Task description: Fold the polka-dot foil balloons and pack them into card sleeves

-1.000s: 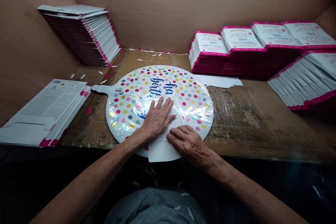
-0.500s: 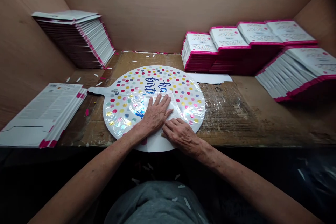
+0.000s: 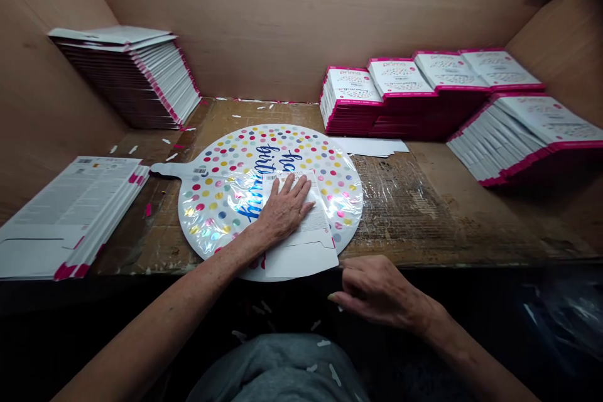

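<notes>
A round foil balloon (image 3: 226, 169) lies flat on the worn table, printed with multicoloured dots and blue script and wrapped in clear film. Its tab points left. A white card insert (image 3: 301, 257) with pink-edged cut-outs lies on its lower part and overhangs the rim toward me. My left hand (image 3: 285, 208) rests flat on that card, fingers spread, holding nothing. My right hand (image 3: 379, 292) hangs just past the table's front edge, beside the card's corner, fingers loosely curled and empty.
Stacks of white, pink-edged packaging stand at the back right (image 3: 400, 85), right (image 3: 522, 138), back left (image 3: 132, 75) and front left (image 3: 80, 217). Loose white sheets (image 3: 370, 147) lie behind the balloon. Cardboard walls surround the table, and my grey lap lies below.
My right hand has left the card and moved back past the table's front edge. My left hand stays on the card, and the view has shifted slightly.
</notes>
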A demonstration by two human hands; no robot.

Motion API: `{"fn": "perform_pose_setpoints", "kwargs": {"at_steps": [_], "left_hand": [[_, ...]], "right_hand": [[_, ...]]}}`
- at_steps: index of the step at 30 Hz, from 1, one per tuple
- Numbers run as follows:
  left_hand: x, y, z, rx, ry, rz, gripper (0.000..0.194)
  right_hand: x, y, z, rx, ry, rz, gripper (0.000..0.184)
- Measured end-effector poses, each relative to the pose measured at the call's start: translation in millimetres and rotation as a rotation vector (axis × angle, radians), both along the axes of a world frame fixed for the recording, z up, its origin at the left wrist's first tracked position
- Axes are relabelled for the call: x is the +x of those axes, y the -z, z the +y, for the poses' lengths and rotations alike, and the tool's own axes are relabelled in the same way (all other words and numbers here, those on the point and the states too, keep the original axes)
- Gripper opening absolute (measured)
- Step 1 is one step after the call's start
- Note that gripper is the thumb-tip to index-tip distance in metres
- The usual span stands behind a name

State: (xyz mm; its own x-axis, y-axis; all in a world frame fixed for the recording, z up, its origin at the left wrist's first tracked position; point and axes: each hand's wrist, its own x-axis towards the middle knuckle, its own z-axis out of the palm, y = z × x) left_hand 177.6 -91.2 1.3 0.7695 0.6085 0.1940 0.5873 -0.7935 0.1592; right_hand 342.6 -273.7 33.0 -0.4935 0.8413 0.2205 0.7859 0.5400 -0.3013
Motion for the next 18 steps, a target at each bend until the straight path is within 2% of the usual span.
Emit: {"fn": "perform_pose_setpoints", "kwargs": {"at_steps": [3, 5, 7, 10, 13, 15, 18], "left_hand": [[2.4, -1.4, 4.9, -0.038, 0.025, -0.075, 0.051], [-3.1, -7.2, 0.7, -0.060, 0.028, -0.186, 0.046], [-17.6, -15.7, -13.6, -0.084, 0.042, -0.317, 0.036], [-51.6, -24.0, -49.6, -0.157, 0.125, -0.371, 0.028], [-82.9, -18.8, -83.4, -0.246, 0.164, -0.328, 0.046], [-93.8, -11.6, -96.1, -0.265, 0.150, -0.341, 0.053], [-92.1, -6.7, -99.5, -0.268, 0.080, -0.371, 0.031]], "right_hand": [[-5.2, 18.3, -4.1, 0.284, 0.138, 0.031, 0.030], [-15.2, 29.4, 1.0, 0.398, 0.118, -0.017, 0.035], [-23.3, 37.5, 6.4, 0.446, 0.100, -0.066, 0.030], [-25.7, 44.1, 8.8, 0.461, 0.096, -0.086, 0.028], [-22.1, 44.7, 7.4, 0.465, 0.073, -0.034, 0.026], [-21.6, 41.6, 8.5, 0.451, 0.052, 0.022, 0.023], [-26.7, 33.0, 16.5, 0.315, 0.127, 0.147, 0.017]]}}
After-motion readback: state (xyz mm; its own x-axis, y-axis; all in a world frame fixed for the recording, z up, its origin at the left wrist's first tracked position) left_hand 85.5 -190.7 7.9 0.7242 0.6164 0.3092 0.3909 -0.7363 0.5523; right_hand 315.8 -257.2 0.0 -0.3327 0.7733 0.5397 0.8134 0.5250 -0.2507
